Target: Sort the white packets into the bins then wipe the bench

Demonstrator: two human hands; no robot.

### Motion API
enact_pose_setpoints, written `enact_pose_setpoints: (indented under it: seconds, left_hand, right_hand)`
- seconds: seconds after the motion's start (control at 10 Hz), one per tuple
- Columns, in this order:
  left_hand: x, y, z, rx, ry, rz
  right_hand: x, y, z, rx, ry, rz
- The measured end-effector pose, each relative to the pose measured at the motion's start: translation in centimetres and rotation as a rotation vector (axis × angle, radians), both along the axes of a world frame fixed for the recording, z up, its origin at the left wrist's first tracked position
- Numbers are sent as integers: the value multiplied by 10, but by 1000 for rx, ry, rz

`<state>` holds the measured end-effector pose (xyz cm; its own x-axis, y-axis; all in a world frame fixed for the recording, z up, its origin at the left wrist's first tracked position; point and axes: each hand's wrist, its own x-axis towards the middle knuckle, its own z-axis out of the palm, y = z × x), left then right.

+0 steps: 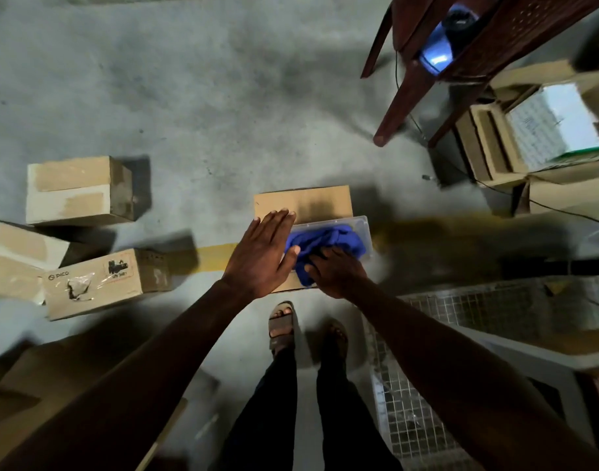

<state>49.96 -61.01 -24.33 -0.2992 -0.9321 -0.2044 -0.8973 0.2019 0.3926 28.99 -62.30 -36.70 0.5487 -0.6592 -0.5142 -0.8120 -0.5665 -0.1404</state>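
A crumpled blue cloth [325, 241] lies in a clear plastic tray [364, 229] that sits on a cardboard box [303, 202] on the floor. My right hand [335, 270] grips the near part of the cloth, fingers curled into it. My left hand [260, 251] hovers flat with straight fingers just left of the tray, over the box's left edge, holding nothing. No white packets show near my hands.
Three taped cardboard boxes [80, 190] stand on the concrete floor to the left. A dark wooden chair [437, 59] and open cartons [543, 137] are at the upper right. A wire-mesh panel [461, 321] lies at my right. My sandalled feet [281, 326] stand below.
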Motion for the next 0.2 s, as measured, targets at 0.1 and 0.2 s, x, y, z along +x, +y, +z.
enact_pose_setpoints:
  seconds: [0.1,0.2]
  left_hand:
    - [0,10,-2,0,9,1]
    - [-2,17,13,18,27,18]
  right_hand:
    - [3,-10,12,-7,-68,-11]
    - [7,-6,55,-47,-207,-252]
